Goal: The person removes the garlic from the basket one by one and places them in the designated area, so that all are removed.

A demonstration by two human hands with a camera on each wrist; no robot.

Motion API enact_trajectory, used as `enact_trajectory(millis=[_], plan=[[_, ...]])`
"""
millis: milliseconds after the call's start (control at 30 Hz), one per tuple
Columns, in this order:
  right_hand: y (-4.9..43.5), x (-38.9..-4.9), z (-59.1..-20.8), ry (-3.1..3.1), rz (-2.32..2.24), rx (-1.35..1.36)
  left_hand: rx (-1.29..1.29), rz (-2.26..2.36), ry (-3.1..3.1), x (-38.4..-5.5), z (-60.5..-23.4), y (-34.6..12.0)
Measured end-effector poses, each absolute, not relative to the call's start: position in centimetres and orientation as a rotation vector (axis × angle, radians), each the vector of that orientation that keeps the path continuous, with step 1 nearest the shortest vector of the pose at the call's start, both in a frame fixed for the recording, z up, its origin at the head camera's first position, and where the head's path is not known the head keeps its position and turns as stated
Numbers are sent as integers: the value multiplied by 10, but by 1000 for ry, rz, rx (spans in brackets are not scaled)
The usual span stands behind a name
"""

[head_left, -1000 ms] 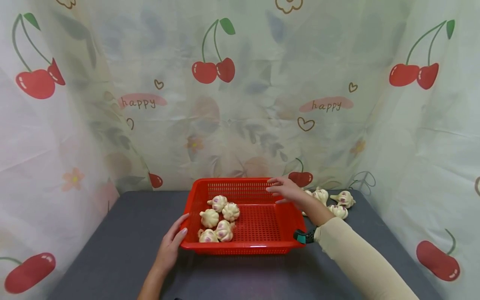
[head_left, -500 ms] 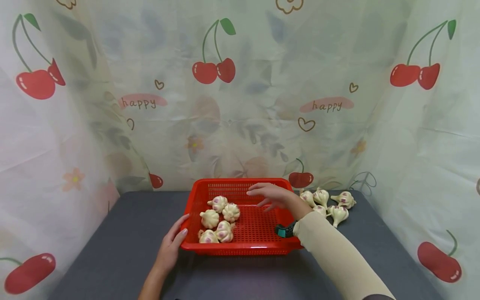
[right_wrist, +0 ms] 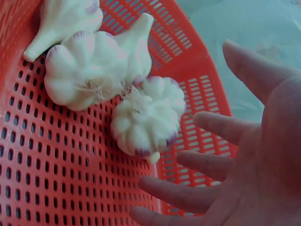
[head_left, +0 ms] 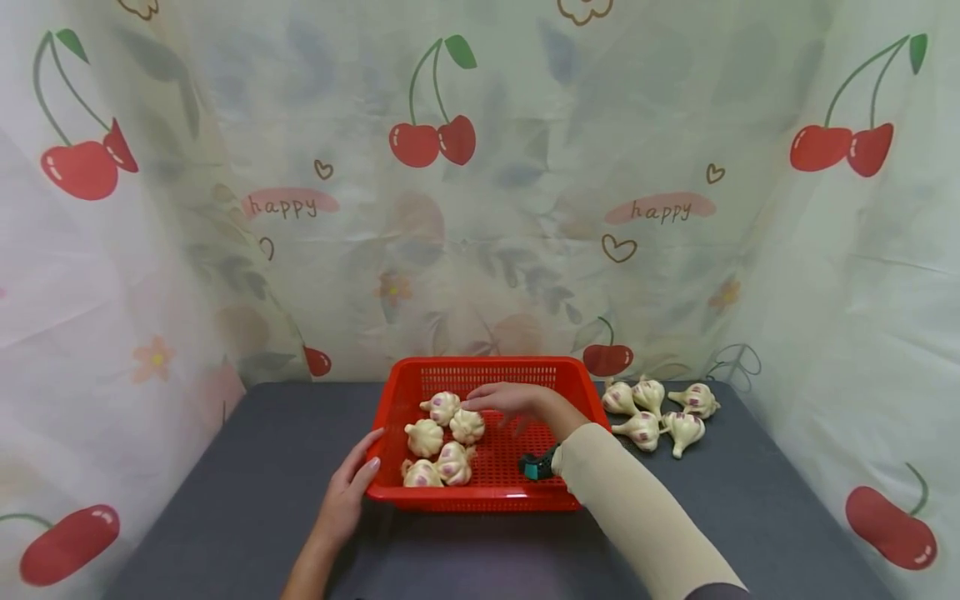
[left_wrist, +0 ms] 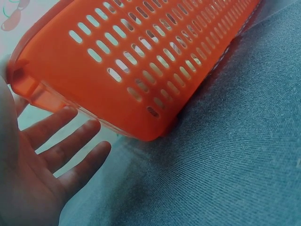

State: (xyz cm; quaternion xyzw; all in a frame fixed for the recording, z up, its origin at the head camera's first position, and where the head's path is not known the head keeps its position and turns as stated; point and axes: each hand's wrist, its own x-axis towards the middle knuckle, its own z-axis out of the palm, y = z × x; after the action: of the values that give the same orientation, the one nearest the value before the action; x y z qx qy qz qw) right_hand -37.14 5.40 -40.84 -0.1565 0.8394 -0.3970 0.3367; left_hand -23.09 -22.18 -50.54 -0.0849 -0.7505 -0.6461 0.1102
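Note:
A red plastic basket [head_left: 487, 492] stands on the dark table, with several garlic bulbs [head_left: 424, 437] grouped in its left half. At its left side, my left hand [head_left: 347, 500] holds the rim between thumb and finger. The left wrist view shows the other fingers [left_wrist: 75, 146] of that hand spread loosely below the rim. My right hand [head_left: 517, 402] hovers inside the basket, just right of the garlic. Its fingers [right_wrist: 202, 165] are extended and apart with nothing in them, close to a garlic bulb [right_wrist: 148, 115] in the right wrist view.
More garlic bulbs [head_left: 684, 432] lie on the table [head_left: 300, 450] just right of the basket. A printed curtain [head_left: 510, 275] closes off the back and both sides.
My right hand has moved left and a little down, from the basket's right back corner to beside the garlic in it. The left hand stays at the rim.

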Motion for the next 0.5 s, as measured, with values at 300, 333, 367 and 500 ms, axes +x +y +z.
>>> enact_trajectory(millis=[300,333,367,500], plan=[[39,-370,-420,2139,-974,-445,-259,-1920,-2208,-230,-504,-221],[38,-370,-421,2127,-970,-454,-257,-1922,-2207,-230,-504,-221],[38,-370,-422,2111,-970,-458,-256,-1920,-2206,-230,-504,-221],[37,-371,-425,2087,-973,-467,-255,-1906,-2206,-230,-505,-222]])
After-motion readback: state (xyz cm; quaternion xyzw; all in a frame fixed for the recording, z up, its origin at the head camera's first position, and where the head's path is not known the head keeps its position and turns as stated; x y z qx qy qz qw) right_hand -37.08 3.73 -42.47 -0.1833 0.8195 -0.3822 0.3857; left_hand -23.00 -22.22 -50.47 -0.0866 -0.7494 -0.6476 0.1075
